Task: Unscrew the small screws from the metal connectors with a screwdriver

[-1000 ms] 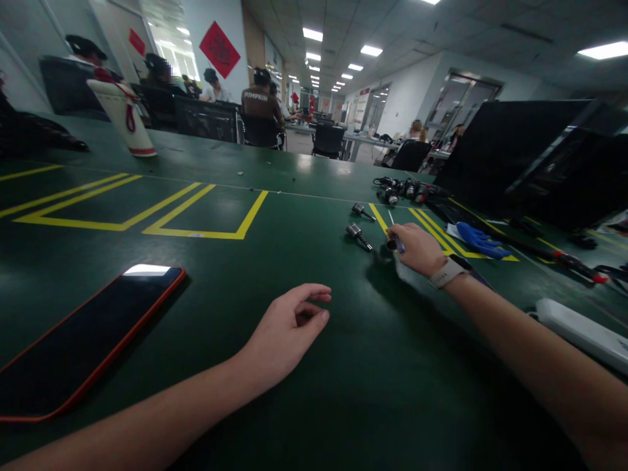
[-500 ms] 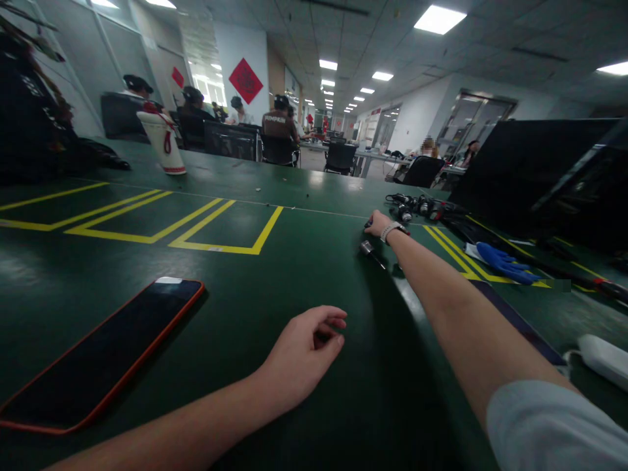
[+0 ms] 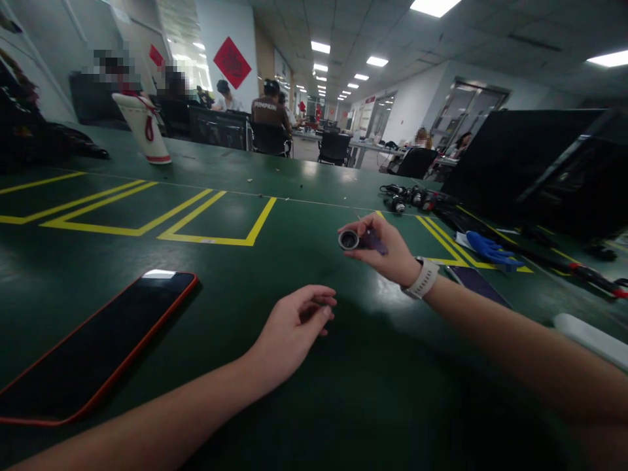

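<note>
My right hand is lifted a little above the green table and closed on a small metal socket-like part, its round hollow end facing me; a thin purple piece shows between the fingers too. A white watch sits on that wrist. My left hand rests on the table nearer to me, fingers curled loosely with thumb and forefinger close together; whether anything is pinched in them is unclear.
A black phone in a red case lies at the left. Yellow tape lines mark boxes on the table. A blue glove, black parts, a dark monitor and a white paper cup stand further off. People sit at far desks.
My right hand reached out to the metal parts on the table, then drew back toward me holding one of them. My left hand stayed in place.
</note>
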The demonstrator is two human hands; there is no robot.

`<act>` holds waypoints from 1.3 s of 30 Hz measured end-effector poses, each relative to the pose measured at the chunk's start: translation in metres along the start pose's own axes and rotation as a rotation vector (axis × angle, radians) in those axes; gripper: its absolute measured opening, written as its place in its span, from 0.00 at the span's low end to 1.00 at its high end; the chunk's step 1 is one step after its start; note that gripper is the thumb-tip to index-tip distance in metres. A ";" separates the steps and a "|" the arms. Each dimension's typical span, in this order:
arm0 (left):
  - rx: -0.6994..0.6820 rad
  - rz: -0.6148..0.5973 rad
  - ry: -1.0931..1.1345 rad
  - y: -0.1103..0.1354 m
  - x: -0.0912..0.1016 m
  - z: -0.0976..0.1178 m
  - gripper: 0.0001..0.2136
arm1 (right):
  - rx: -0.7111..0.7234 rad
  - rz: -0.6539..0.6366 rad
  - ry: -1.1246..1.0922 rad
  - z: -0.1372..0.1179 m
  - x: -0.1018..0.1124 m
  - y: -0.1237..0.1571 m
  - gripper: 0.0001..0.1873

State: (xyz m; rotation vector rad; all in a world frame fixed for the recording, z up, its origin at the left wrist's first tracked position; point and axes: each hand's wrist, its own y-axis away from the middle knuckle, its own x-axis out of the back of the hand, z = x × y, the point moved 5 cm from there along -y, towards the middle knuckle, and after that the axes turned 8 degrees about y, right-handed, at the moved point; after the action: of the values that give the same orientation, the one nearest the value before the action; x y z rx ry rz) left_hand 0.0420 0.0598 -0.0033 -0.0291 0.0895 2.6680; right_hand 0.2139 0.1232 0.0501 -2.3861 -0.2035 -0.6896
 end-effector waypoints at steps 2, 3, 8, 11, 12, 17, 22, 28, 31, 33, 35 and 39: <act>-0.027 0.052 0.013 0.003 0.004 0.006 0.11 | 0.044 -0.019 -0.058 -0.028 -0.015 0.022 0.18; -0.042 0.065 0.018 0.004 0.005 0.008 0.11 | 0.064 -0.026 -0.055 -0.039 -0.021 0.032 0.16; -0.108 0.082 0.093 0.011 0.006 0.017 0.15 | 0.118 -0.016 -0.009 -0.061 -0.041 0.058 0.13; -0.095 0.047 0.152 0.011 0.004 0.015 0.17 | 0.131 0.009 0.012 -0.058 -0.044 0.063 0.13; -0.086 0.029 0.171 0.010 0.004 0.014 0.17 | 0.135 0.010 0.026 -0.057 -0.045 0.063 0.13; -0.043 -0.032 0.238 0.005 0.006 0.007 0.17 | 0.147 -0.029 0.069 -0.051 -0.046 0.066 0.13; -0.058 -0.030 0.200 0.001 0.007 0.006 0.18 | 0.142 -0.046 0.083 -0.050 -0.047 0.069 0.12; -0.108 0.020 -0.007 -0.001 0.012 0.006 0.22 | 0.103 -0.132 0.136 -0.051 -0.047 0.070 0.17; -0.173 0.068 -0.179 -0.003 0.015 0.003 0.23 | 0.072 -0.136 0.135 -0.049 -0.047 0.070 0.18; -0.223 0.100 -0.304 -0.003 0.016 0.001 0.23 | 0.050 -0.138 0.147 -0.048 -0.048 0.071 0.18; -0.285 0.123 -0.435 -0.004 0.017 0.001 0.23 | 0.029 -0.145 0.166 -0.047 -0.048 0.072 0.17; -0.420 0.127 -0.708 -0.002 0.016 0.003 0.24 | -0.032 -0.134 0.215 -0.044 -0.047 0.074 0.16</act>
State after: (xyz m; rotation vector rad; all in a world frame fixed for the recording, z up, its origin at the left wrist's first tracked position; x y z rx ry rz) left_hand 0.0283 0.0690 -0.0005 0.7952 -0.7078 2.6054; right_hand 0.1781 0.0387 0.0149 -2.3225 -0.2634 -1.0116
